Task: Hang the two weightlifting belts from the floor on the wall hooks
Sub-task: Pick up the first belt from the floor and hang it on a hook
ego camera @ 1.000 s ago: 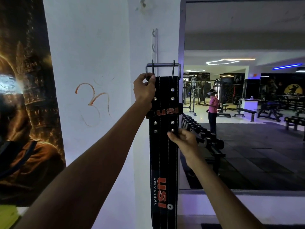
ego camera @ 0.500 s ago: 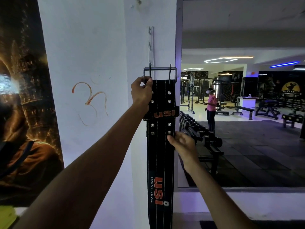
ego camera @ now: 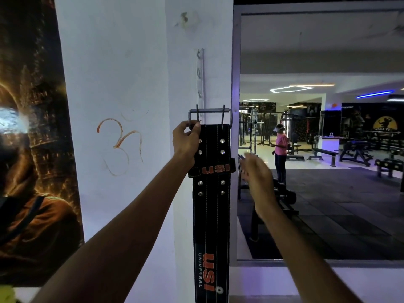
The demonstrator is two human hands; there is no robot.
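A black weightlifting belt [ego camera: 211, 215] with orange USI lettering hangs straight down against the white pillar. Its metal buckle [ego camera: 209, 113] is at the top, just below a vertical rail of wall hooks [ego camera: 200, 75]. My left hand [ego camera: 187, 142] grips the belt's top left corner at the buckle. My right hand [ego camera: 256, 178] is off the belt, to its right, blurred, with fingers apart and nothing in it. Only one belt is in view.
A dark poster [ego camera: 32, 138] covers the wall on the left. A large mirror [ego camera: 317, 138] to the right of the pillar reflects the gym floor, a dumbbell rack [ego camera: 282, 193], benches and a person in a pink top [ego camera: 281, 145].
My right hand has let go of the belt's right edge and moved up and to the right. The left hand still holds the buckle end at about the same height.
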